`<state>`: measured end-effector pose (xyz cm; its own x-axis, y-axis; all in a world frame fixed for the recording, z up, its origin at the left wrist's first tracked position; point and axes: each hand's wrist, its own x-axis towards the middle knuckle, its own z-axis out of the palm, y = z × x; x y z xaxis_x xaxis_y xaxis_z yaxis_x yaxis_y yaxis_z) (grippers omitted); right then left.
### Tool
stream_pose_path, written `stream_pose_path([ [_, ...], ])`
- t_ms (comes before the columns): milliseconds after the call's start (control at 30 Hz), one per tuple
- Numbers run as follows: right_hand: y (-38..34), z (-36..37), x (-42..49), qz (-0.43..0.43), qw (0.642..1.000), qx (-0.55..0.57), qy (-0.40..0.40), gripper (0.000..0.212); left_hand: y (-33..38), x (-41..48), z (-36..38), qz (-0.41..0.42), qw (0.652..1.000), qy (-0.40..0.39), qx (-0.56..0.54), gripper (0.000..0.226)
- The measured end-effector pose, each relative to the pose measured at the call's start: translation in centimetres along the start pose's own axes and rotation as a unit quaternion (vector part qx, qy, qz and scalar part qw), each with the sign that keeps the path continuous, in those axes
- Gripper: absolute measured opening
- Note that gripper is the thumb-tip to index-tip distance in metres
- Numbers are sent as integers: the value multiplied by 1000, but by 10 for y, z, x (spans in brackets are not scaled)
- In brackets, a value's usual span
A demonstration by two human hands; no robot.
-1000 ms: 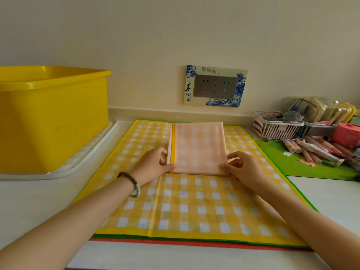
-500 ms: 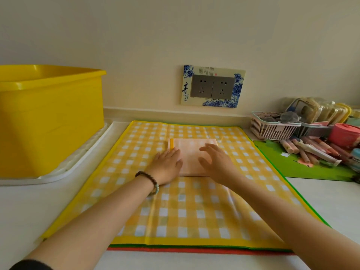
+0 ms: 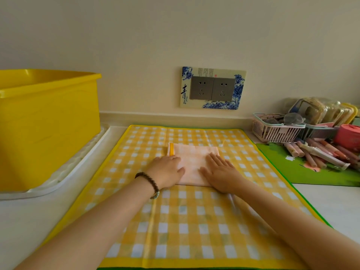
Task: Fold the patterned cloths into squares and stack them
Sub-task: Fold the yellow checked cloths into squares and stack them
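Both hands, left [image 3: 168,171] and right [image 3: 221,173], press flat, grip open, on a folded peach cloth [image 3: 191,162]. It lies on a yellow-checked cloth [image 3: 185,221]. The socket plate [image 3: 212,88] reads "青".

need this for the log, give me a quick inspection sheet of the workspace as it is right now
surface: white counter, mostly covered by spread cloths.
job's things: folded cloth, pale orange with a yellow edge strip, lies on the spread yellow checked cloth; green and red edges of more cloths show beneath at the near edge.
clutter: yellow bin on a white tray at left; at right a pink basket, a pile of tubes on a green mat, a red container.
grippers: left hand and right hand press flat, palms down, on the folded cloth.
cables: nothing seen.
surroundings: cream wall, double wall socket with nothing plugged in.
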<state>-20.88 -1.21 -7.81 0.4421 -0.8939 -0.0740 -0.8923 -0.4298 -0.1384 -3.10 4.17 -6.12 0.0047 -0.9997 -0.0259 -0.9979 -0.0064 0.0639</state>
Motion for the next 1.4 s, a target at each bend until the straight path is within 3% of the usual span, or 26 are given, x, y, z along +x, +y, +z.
stream_pose_path([
  [200, 3, 2, 0, 4, 1000, 9, 1, 67, 1, 33, -8, -11, 994, 103, -22, 44],
  [400, 0, -3, 3, 10, 1000, 3, -27, 66, -11, 44, 16, -26, 996, 12, -79, 53],
  [633, -27, -14, 43, -53, 997, 26, 40, 50, -12, 45, 18, -21, 997, 26, -71, 52],
  [767, -35, -3, 65, -60, 998, 14, 28, 50, -13, 47, 20, -23, 996, 30, -77, 52],
  [1033, 3, -2, 57, -17, 999, 22, 44, 68, -13, 46, 19, -34, 996, 24, -84, 54],
  [1267, 32, -11, 43, 24, 999, 42, 16, 70, -14, 45, 21, -37, 993, 34, -108, 55],
  [1333, 32, -13, 42, 24, 997, 69, 24, 70, -14, 43, 19, -49, 989, 46, -134, 56],
  [1400, 33, -18, 36, 31, 984, 166, 53, 67, -16, 38, 15, -58, 984, 43, -160, 58],
])
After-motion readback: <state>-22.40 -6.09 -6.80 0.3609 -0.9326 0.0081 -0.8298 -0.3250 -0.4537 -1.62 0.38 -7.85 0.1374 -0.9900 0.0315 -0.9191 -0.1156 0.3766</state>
